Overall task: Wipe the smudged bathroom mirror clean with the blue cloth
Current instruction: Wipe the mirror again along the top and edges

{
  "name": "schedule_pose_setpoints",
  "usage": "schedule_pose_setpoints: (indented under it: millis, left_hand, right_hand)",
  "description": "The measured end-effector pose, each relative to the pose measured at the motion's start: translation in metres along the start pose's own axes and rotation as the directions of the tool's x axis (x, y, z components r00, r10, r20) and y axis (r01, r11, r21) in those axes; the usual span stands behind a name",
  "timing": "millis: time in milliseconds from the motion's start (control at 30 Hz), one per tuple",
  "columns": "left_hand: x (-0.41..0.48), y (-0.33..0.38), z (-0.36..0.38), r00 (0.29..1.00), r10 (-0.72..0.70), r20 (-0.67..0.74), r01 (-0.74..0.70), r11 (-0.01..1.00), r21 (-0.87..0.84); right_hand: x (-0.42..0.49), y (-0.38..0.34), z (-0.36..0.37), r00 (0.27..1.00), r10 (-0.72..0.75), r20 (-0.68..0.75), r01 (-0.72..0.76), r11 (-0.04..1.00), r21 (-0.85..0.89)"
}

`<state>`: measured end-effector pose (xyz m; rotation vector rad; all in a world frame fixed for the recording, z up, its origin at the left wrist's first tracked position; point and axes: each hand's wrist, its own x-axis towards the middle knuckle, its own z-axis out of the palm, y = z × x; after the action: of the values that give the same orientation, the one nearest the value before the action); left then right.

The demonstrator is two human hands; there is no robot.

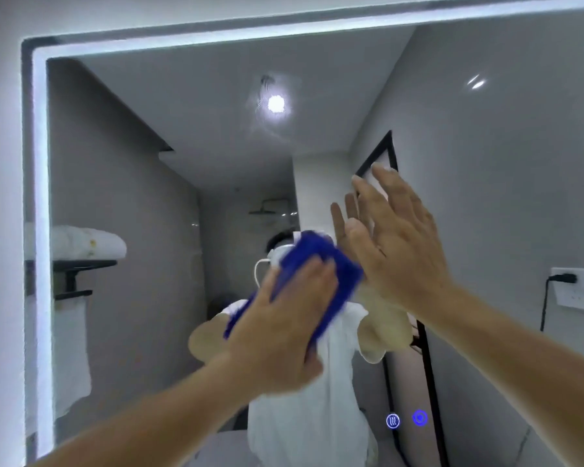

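Pressing blue cloth [321,264] against middle of mirror [486,156] with left hand [284,318], grip open, flat. Resting right hand [397,244] just beside, grip open, on glass. Reflecting grey walls, ceiling light [276,103], folded towels [91,244] near left edge.

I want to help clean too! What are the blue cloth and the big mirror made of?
The fuzzy blue cloth looks like soft fabric, maybe microfibre: it folds under the left hand. The large rectangular wall mirror is smooth, glossy glass: it reflects the room, and a frosted strip glows along its edge.
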<state>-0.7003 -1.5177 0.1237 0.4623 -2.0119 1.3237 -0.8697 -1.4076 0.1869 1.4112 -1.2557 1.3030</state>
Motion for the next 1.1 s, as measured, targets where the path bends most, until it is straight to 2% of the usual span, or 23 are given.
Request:
schedule_pose_setpoints:
  millis: [33, 100, 167, 200, 233, 267, 300, 367, 400, 467, 533, 633, 700, 733, 800, 833, 867, 900, 933, 967, 1000, 1033, 1100]
  left_hand:
    - [-0.012, 0.003, 0.003, 0.987, 0.157, 0.033, -0.157, 0.988, 0.012]
    - [-0.005, -0.025, 0.000, 0.900, 0.427, 0.094, -0.432, 0.901, 0.044]
    - [0.022, -0.072, -0.014, 0.842, 0.520, 0.147, -0.536, 0.837, 0.107]
    - [0.038, -0.094, -0.024, 0.872, 0.468, 0.143, -0.486, 0.860, 0.153]
    - [0.052, -0.109, -0.032, 0.930, 0.350, 0.110, -0.365, 0.913, 0.180]
    - [0.060, -0.114, -0.038, 0.983, 0.175, 0.050, -0.181, 0.969, 0.166]
    - [0.063, -0.108, -0.041, 1.000, -0.024, -0.001, 0.024, 0.993, 0.113]
    - [0.057, -0.075, -0.034, 0.950, -0.306, -0.053, 0.307, 0.952, 0.007]
    - [0.050, -0.056, -0.026, 0.924, -0.376, -0.072, 0.375, 0.927, -0.024]
    - [0.026, -0.019, -0.010, 0.919, -0.385, -0.086, 0.383, 0.923, -0.038]
    - [-0.013, 0.014, 0.006, 0.951, -0.307, -0.038, 0.305, 0.951, -0.047]
    - [-0.082, 0.059, 0.019, 0.993, 0.028, 0.112, -0.022, 0.998, -0.056]
    - [-0.103, 0.054, 0.021, 0.949, 0.250, 0.192, -0.240, 0.968, -0.076]
    - [-0.099, 0.039, 0.020, 0.923, 0.328, 0.203, -0.320, 0.945, -0.072]
    - [-0.079, 0.009, 0.015, 0.901, 0.387, 0.197, -0.388, 0.921, -0.039]
    - [-0.071, 0.000, 0.013, 0.920, 0.351, 0.174, -0.355, 0.935, -0.014]
    - [-0.066, -0.001, 0.012, 0.958, 0.253, 0.132, -0.256, 0.967, 0.003]
    - [-0.066, 0.008, 0.014, 0.993, 0.094, 0.077, -0.095, 0.995, 0.000]
    - [-0.071, 0.025, 0.017, 0.995, -0.103, 0.018, 0.103, 0.994, -0.023]
    - [-0.079, 0.049, 0.022, 0.960, -0.280, -0.012, 0.279, 0.958, -0.061]
    - [-0.092, 0.074, 0.028, 0.926, -0.377, -0.015, 0.374, 0.923, -0.094]
    - [-0.109, 0.098, 0.034, 0.927, -0.374, 0.003, 0.371, 0.920, -0.123]
    - [-0.148, 0.133, 0.043, 0.980, -0.191, 0.060, 0.198, 0.970, -0.144]
  right_hand:
    - [-0.003, 0.002, -0.002, 1.000, -0.005, -0.006, 0.005, 1.000, -0.011]
    - [-0.009, 0.009, -0.005, 1.000, -0.002, 0.002, 0.002, 1.000, -0.023]
    - [-0.012, 0.017, -0.007, 0.999, -0.003, 0.036, 0.005, 0.999, -0.049]
    - [-0.012, 0.022, -0.009, 0.999, 0.001, 0.038, 0.001, 0.998, -0.062]
    - [-0.009, 0.026, -0.011, 0.999, 0.014, 0.030, -0.012, 0.998, -0.062]
    - [-0.007, 0.028, -0.013, 0.999, 0.030, 0.025, -0.029, 0.998, -0.049]
    - [-0.007, 0.030, -0.012, 0.998, 0.049, 0.027, -0.048, 0.998, -0.031]
    - [-0.011, 0.030, -0.009, 0.996, 0.084, 0.030, -0.084, 0.996, 0.009]
    - [-0.015, 0.029, -0.006, 0.995, 0.091, 0.034, -0.092, 0.996, 0.021]
    - [-0.027, 0.024, 0.002, 0.996, 0.078, 0.053, -0.080, 0.997, 0.019]
    - [-0.038, 0.017, 0.006, 0.996, 0.062, 0.061, -0.064, 0.998, 0.024]
    - [-0.061, 0.009, 0.007, 0.995, 0.060, 0.084, -0.064, 0.997, 0.050]
    - [-0.079, 0.008, 0.004, 0.995, 0.015, 0.102, -0.016, 1.000, 0.008]
    - [-0.084, 0.010, 0.002, 0.995, 0.002, 0.100, -0.001, 1.000, -0.004]
    - [-0.088, 0.012, -0.003, 0.995, 0.022, 0.096, -0.022, 1.000, 0.001]
    - [-0.088, 0.012, -0.005, 0.994, 0.045, 0.099, -0.046, 0.999, 0.007]
    - [-0.089, 0.012, -0.007, 0.992, 0.069, 0.103, -0.071, 0.997, 0.013]
    - [-0.091, 0.011, -0.008, 0.990, 0.091, 0.107, -0.094, 0.995, 0.021]
    - [-0.093, 0.011, -0.009, 0.987, 0.111, 0.116, -0.116, 0.993, 0.033]
    - [-0.097, 0.010, -0.010, 0.983, 0.131, 0.129, -0.138, 0.989, 0.046]
    - [-0.101, 0.009, -0.011, 0.979, 0.148, 0.142, -0.157, 0.986, 0.054]
    - [-0.107, 0.009, -0.013, 0.976, 0.159, 0.152, -0.169, 0.984, 0.060]
    - [-0.118, 0.009, -0.014, 0.972, 0.166, 0.164, -0.179, 0.982, 0.067]
